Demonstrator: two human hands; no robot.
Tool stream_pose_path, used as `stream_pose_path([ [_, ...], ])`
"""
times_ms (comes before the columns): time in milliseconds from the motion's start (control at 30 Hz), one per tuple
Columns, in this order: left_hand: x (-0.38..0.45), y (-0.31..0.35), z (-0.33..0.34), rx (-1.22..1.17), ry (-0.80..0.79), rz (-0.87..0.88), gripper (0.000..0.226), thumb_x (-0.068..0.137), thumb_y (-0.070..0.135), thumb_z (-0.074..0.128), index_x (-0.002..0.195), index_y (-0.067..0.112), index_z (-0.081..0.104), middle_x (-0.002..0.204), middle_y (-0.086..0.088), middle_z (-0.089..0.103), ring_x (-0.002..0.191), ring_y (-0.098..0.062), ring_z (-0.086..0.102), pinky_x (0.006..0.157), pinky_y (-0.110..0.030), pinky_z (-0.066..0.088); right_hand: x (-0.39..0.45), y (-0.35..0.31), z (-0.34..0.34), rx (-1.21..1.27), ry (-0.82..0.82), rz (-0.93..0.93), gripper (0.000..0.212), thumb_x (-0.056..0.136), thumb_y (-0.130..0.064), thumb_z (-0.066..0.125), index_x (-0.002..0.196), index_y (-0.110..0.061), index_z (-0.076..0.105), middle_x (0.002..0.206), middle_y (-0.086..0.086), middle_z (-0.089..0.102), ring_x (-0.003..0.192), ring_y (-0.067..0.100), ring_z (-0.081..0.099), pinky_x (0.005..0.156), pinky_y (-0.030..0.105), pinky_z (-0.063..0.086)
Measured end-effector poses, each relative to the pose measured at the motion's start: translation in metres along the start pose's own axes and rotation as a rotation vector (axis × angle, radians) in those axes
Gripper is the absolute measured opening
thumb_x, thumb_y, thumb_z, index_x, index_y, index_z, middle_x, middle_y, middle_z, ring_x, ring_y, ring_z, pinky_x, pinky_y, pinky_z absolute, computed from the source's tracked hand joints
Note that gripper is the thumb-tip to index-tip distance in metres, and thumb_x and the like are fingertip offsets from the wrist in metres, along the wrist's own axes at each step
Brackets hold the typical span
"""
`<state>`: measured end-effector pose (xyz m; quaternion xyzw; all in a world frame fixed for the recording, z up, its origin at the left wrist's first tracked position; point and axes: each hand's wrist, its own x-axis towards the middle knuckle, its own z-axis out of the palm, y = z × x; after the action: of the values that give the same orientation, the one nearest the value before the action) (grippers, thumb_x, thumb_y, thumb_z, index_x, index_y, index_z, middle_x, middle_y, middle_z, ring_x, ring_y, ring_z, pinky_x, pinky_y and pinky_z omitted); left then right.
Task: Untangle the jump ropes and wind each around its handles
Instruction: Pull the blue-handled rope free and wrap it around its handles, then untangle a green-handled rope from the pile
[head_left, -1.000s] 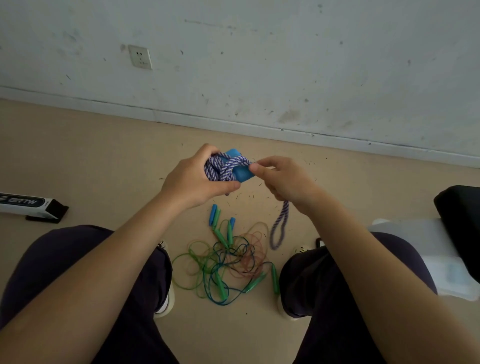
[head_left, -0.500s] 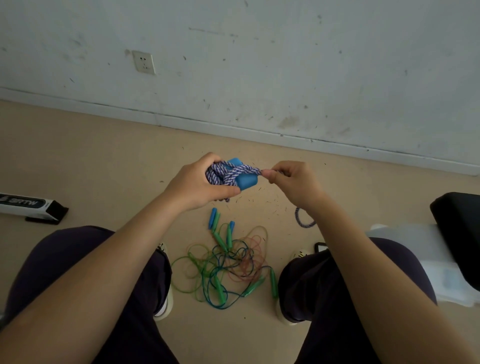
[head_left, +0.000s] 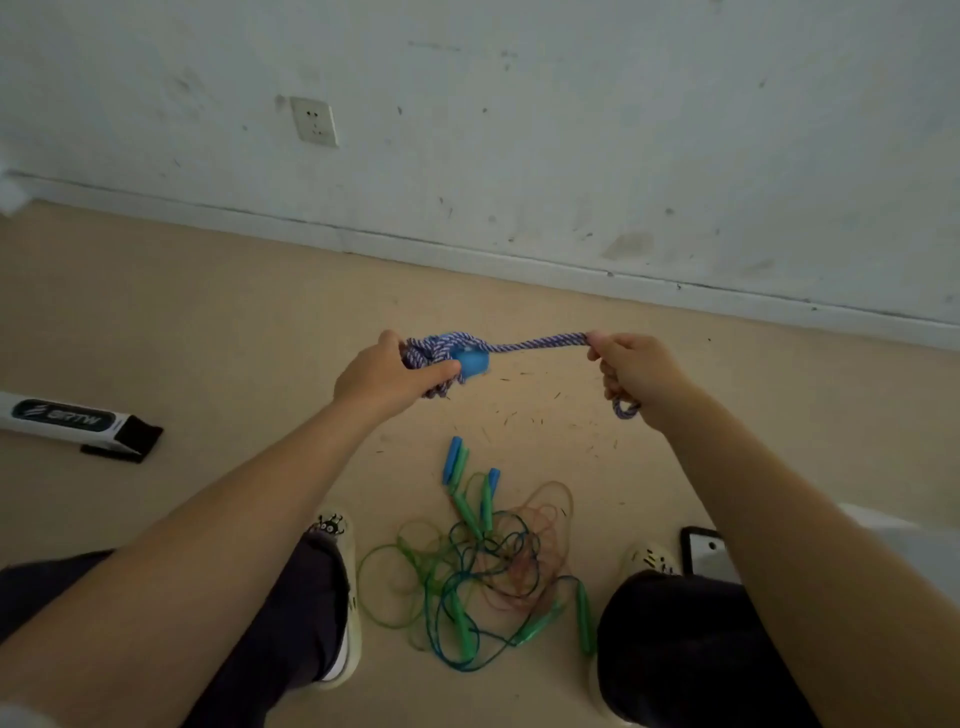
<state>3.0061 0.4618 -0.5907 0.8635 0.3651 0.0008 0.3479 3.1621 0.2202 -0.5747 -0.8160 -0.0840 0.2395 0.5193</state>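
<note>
My left hand grips a bundle of purple-and-white braided rope wound around blue handles. A doubled strand of that braided rope runs taut to the right into my right hand, which grips it; the rope's end loop pokes out below that fist. On the floor between my feet lies a tangle of thin green, blue and reddish jump ropes with green and blue handles.
A white-and-black box lies on the floor at the left. A dark phone-like object and a white thing sit by my right foot. The wall with a socket stands ahead. Small debris dots the floor.
My right hand has pulled the rope's end out to the right, stretching the strand taut. The loop that hung low a second ago is drawn up into my fist.
</note>
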Motion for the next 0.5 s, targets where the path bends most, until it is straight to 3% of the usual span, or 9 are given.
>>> stream_pose_path([
  [100,0.049,-0.028,0.063,0.085,-0.080,-0.069,0.063,0.077,0.078,0.058,0.100,0.020,0.055,0.094,0.000,0.064,0.078,-0.021,0.063,0.073,-0.037,0.054,0.056,0.054,0.023,-0.012,0.018,0.116,0.034,0.101,-0.031,0.053,0.078,-0.006,0.059,0.056,0.005,0.045,0.049,0.020,0.045,0.057,0.035,0.045],
  [267,0.117,-0.089,0.155,0.054,-0.062,-0.171,0.057,0.081,0.071,0.062,0.106,0.022,0.050,0.085,0.006,0.054,0.077,-0.020,0.058,0.063,-0.034,0.044,0.141,0.134,0.073,-0.017,-0.052,0.195,0.030,0.102,-0.027,0.051,0.088,-0.002,0.061,0.064,0.010,0.054,0.055,0.022,0.051,0.050,0.029,0.045],
  [433,0.179,-0.124,0.195,-0.147,0.039,-0.163,0.055,0.084,0.056,0.069,0.121,0.021,0.049,0.108,-0.002,0.060,0.092,-0.024,0.061,0.068,-0.034,0.043,0.207,0.167,0.119,0.029,-0.044,0.171,0.033,0.095,-0.036,0.063,0.092,-0.002,0.065,0.069,0.009,0.060,0.060,0.020,0.057,0.063,0.035,0.053],
  [500,0.194,-0.130,0.206,-0.241,0.024,-0.131,0.057,0.086,0.045,0.072,0.131,0.019,0.047,0.116,-0.003,0.058,0.102,-0.024,0.060,0.073,-0.030,0.041,0.220,0.174,0.132,0.018,-0.057,0.167,0.040,0.090,-0.045,0.067,0.103,-0.007,0.065,0.082,0.007,0.066,0.070,0.021,0.061,0.065,0.034,0.053],
])
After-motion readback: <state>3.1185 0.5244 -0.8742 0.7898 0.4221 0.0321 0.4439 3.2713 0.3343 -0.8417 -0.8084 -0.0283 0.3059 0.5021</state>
